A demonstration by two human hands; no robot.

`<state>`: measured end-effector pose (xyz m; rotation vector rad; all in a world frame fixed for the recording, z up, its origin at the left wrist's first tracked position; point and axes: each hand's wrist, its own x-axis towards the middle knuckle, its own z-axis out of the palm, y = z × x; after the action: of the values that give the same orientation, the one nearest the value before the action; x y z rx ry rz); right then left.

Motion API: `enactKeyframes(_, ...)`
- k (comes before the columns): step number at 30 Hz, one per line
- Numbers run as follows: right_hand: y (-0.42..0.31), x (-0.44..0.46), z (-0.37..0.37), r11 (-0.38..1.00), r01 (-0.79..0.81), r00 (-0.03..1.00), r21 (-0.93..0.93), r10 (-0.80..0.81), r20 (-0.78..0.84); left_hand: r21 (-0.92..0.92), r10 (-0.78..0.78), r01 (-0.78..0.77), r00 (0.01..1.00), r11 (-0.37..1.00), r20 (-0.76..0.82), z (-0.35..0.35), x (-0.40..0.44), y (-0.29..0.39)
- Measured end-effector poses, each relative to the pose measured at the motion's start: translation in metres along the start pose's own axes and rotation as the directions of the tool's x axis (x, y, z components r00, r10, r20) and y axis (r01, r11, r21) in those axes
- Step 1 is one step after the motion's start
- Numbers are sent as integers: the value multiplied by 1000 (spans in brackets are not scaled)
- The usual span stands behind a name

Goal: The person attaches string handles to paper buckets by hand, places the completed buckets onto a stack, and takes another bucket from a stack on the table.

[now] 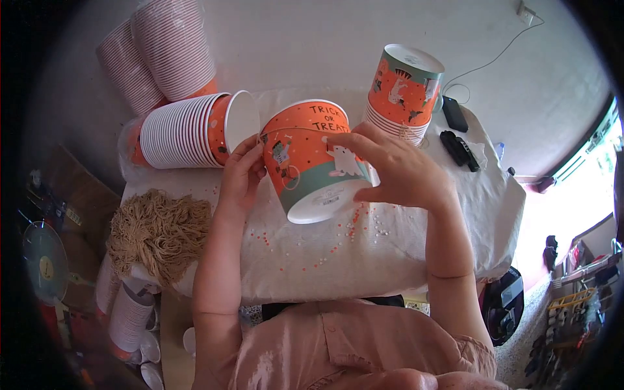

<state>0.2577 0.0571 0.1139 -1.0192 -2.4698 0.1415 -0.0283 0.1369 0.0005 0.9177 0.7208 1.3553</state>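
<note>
Between my hands is an orange and green paper bucket [302,159], tilted with its white base toward me and "TRICK OR TREAT" showing inside the rim. A thin string runs across its upper side. My left hand [244,170] pinches the bucket's left side by the rim, at the string's end. Spread around the right side are the fingers of my right hand [403,166], with the thumb by the base. Small orange and white paper dots [354,224] lie scattered on the cloth-covered table [390,260] below.
Nested buckets [182,133] lie sideways at left, beside a heap of tan strings [159,234]. An upside-down bucket stack [403,91] stands at back right, near a black hand tool [459,151] and a black box-shaped item [455,114]. Plastic-wrapped stacks [172,49] rise at back left.
</note>
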Motion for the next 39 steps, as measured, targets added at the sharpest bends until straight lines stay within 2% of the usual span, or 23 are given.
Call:
enactKeyframes(4, -6, 7, 0, 1000, -15, 998, -14, 15, -54, -54, -36, 39, 997, 998, 63, 2, 1, 0)
enactKeyframes(6, -5, 10, -6, 995, 47, 973, 87, -25, -230, -46, 60, -64, 994, 997, -88, 17, -3, -2)
enactKeyframes(7, -4, 14, -11, 995, 64, 943, 75, -36, -332, -48, 58, -62, 995, 997, -82, 17, -1, -4)
enactKeyframes(9, 6, 20, -29, 996, -17, 898, 86, 53, -438, 32, 108, -107, 993, 994, -35, 13, 2, -15)
enactKeyframes(10, 9, 24, -43, 991, -65, 868, 120, 115, -484, 156, 101, -88, 992, 984, -77, 12, -2, -19)
enactKeyframes(11, 17, 30, -54, 974, -95, 800, 205, 197, -566, 285, 153, -138, 988, 949, -30, 13, -5, -25)
enactKeyframes(13, 36, 35, -93, 975, -206, 775, 78, 211, -596, 477, 212, -229, 973, 849, 89, 7, -2, -46)
enactKeyframes(14, 43, 37, -111, 957, -209, 775, 203, 288, -562, 573, 332, -377, 925, 727, 188, 12, -6, -50)
enactKeyframes(15, 59, 38, -133, 948, -248, 803, 200, 316, -505, 642, 427, -511, 853, 572, 299, 20, -11, -51)
enactKeyframes(16, 82, 38, -150, 914, -312, 755, 258, 403, -517, 682, 397, -531, 843, 502, 364, 25, -15, -49)
enactKeyframes(18, 65, 48, -168, 860, -401, 706, 315, 509, -493, 711, 361, -553, 830, 435, 425, 30, -20, -54)
enactKeyframes(20, 94, 45, -185, 856, -431, 706, 284, 516, -484, 698, 352, -559, 827, 447, 438, 30, -21, -60)
enactKeyframes(22, 127, 42, -195, 794, -572, 682, 205, 599, -419, 706, 326, -569, 822, 422, 467, 31, -21, -61)
enactKeyframes(23, 145, 44, -197, 793, -575, 679, 204, 601, -422, 703, 326, -572, 820, 423, 471, 32, -21, -61)
enactKeyframes(27, 149, 52, -188, 738, -644, 672, 200, 672, -311, 710, 333, -571, 820, 413, 466, 30, -19, -58)
enactKeyframes(29, 159, 55, -181, 663, -696, 604, 274, 748, -275, 715, 333, -568, 821, 407, 463, 30, -18, -59)
enactKeyframes(31, 171, 53, -173, 689, -655, 629, 309, 724, -283, 724, 323, -556, 830, 408, 456, 28, -17, -61)
enactKeyframes(34, 194, 60, -164, 574, -748, 533, 334, 819, -214, 716, 323, -561, 827, 416, 461, 28, -16, -62)
enactKeyframes(39, 208, 55, -140, 531, -786, 523, 317, 844, -118, 718, 316, -568, 822, 403, 473, 27, -15, -63)
